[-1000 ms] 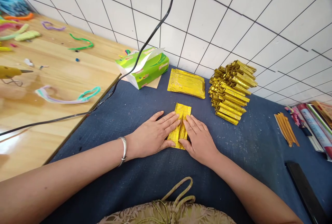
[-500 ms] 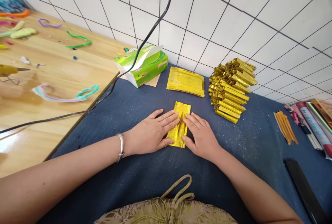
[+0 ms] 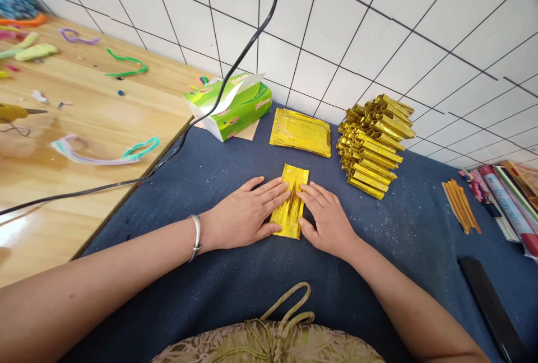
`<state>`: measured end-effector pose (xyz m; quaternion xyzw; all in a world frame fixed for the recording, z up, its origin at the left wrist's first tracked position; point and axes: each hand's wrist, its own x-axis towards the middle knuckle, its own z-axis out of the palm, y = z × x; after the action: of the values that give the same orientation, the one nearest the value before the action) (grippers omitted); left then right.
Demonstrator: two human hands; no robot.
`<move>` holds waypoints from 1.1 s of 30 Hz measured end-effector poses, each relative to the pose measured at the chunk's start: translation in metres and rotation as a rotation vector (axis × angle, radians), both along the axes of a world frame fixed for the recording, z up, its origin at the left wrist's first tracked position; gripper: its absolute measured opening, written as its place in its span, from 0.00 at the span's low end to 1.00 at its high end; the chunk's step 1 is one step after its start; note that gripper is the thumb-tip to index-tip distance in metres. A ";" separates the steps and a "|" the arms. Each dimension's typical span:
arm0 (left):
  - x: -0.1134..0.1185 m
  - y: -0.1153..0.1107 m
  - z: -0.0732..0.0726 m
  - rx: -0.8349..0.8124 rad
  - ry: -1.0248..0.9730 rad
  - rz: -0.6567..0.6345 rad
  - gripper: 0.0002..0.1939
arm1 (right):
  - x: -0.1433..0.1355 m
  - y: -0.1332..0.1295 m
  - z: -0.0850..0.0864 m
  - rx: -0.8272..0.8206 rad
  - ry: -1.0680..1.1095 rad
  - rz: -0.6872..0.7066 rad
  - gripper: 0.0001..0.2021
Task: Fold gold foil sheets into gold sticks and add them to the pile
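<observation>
A creased gold foil sheet [image 3: 293, 212] lies on the dark blue cloth in front of me, with a narrow raised fold along its middle. My left hand [image 3: 247, 212], a silver bangle at its wrist, lies flat with its fingertips on the sheet's left side. On the right edge rest the spread fingers of my right hand [image 3: 328, 217]. Behind the sheet is a flat stack of gold foil sheets [image 3: 300, 132]. A pile of folded gold strips [image 3: 372, 144] stands to its right, near the wall.
A green tissue box [image 3: 235, 108] stands behind my left hand, with a black cable [image 3: 247, 49] crossing before it. Craft bits and a yellow glue gun [image 3: 12, 112] lie on the wooden table [image 3: 92, 184]. Orange-brown strips [image 3: 461, 206], books [image 3: 510, 206] and a black case [image 3: 491, 307] are at right.
The fold in the middle of the gold sheet looks narrower and more pointed. My right thumb has shifted slightly to the right; both hands otherwise stay in place.
</observation>
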<state>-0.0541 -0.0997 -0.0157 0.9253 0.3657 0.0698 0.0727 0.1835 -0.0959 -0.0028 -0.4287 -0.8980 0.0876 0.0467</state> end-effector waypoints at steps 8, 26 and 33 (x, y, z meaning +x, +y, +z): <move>-0.001 0.002 -0.001 0.007 0.002 -0.024 0.33 | 0.001 0.001 -0.002 0.007 0.013 0.004 0.27; 0.001 0.004 -0.002 0.019 0.024 -0.055 0.34 | -0.001 -0.001 -0.001 -0.018 -0.035 0.056 0.31; 0.000 0.005 -0.002 0.017 0.005 -0.054 0.34 | 0.000 -0.001 0.001 -0.023 -0.003 0.034 0.29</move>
<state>-0.0543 -0.0951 -0.0176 0.9355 0.3402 0.0687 0.0658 0.1836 -0.0970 -0.0018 -0.4140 -0.9041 0.0982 0.0389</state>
